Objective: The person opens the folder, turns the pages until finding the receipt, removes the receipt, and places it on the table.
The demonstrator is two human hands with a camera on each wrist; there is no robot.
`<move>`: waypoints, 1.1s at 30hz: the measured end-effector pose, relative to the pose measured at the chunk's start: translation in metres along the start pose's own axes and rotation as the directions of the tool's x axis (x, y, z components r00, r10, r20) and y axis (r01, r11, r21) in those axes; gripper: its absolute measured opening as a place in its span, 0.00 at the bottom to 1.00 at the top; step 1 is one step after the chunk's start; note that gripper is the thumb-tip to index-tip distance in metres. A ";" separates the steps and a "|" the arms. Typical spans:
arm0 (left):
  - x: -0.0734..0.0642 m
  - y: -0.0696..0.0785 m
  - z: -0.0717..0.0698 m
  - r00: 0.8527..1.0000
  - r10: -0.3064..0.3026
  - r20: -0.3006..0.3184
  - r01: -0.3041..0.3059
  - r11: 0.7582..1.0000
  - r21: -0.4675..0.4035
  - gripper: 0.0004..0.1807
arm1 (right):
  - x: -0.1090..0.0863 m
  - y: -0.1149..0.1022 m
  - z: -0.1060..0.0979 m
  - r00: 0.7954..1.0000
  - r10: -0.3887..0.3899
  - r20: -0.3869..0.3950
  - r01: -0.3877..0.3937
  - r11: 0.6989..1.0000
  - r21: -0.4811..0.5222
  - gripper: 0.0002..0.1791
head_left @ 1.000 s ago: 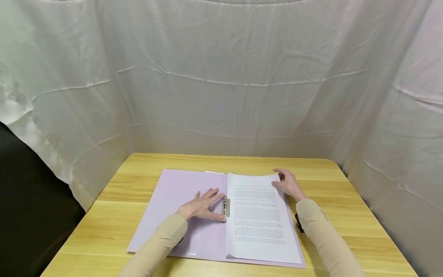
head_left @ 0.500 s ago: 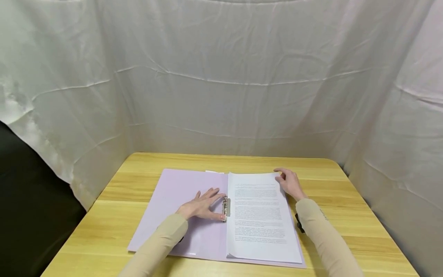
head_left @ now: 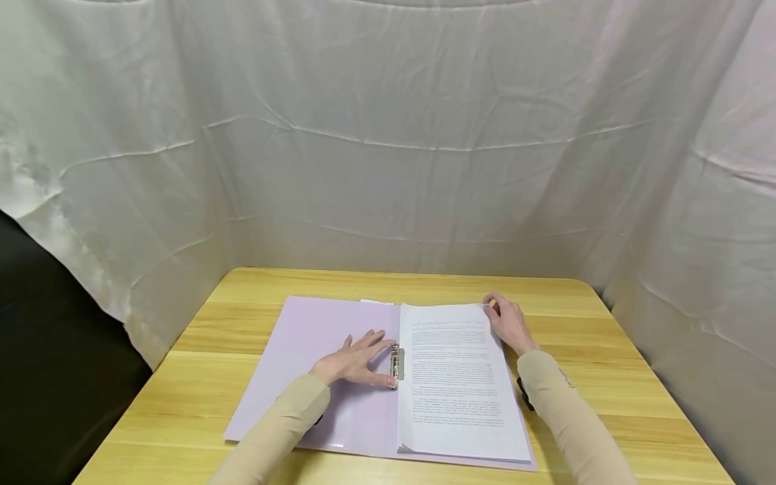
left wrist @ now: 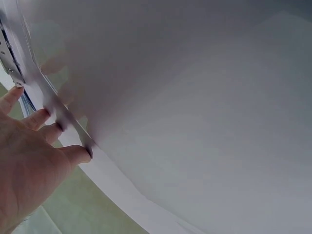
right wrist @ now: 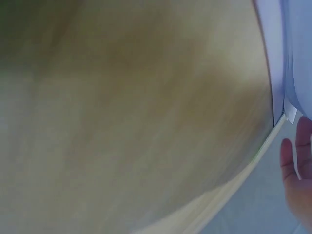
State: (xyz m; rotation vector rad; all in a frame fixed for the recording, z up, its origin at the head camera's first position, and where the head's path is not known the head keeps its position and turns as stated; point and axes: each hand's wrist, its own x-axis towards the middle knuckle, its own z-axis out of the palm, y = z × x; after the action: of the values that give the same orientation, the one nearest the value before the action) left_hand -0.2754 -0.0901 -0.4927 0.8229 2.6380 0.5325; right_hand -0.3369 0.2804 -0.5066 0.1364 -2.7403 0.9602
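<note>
A light purple folder lies spread flat, with a stack of printed sheets on its right side. A metal binder clip mechanism sits along the spine, at the stack's left edge. My left hand rests on the folder with its fingers spread, fingertip and thumb at the two ends of the metal clip. In the left wrist view its fingertips touch the spine. My right hand pinches the top right corner of the sheets between thumb and index finger; its other fingers hang loosely in the right wrist view.
The folder lies near the front of a wooden table. A small white edge pokes out behind the folder's top. Pale cloth curtains surround the table at the back and sides, with a black area at the far left.
My right hand has shifted slightly right to the sheets' corner, and its index finger has bent down toward the thumb. The left hand and folder stay put.
</note>
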 end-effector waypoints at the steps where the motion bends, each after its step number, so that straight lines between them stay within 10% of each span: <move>1: 0.000 0.000 0.000 1.000 0.000 -0.001 0.000 1.000 0.000 0.48 | -0.001 -0.001 0.000 1.000 -0.001 -0.006 0.001 1.000 0.003 0.08; 14: 0.000 -0.003 0.001 1.000 0.001 -0.013 -0.002 1.000 -0.019 0.53 | -0.014 -0.009 -0.016 0.988 0.045 0.147 -0.079 0.970 0.230 0.23; 33: -0.013 -0.004 -0.012 0.983 -0.023 -0.182 -0.022 0.970 -0.241 0.55 | -0.046 -0.022 -0.045 0.847 -0.072 0.527 -0.317 0.728 0.608 0.37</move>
State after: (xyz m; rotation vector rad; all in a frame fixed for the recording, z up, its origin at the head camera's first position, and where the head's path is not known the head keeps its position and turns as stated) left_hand -0.2722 -0.1041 -0.4817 0.7285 2.6620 0.9514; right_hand -0.2806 0.2915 -0.4704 0.3846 -2.6799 2.2436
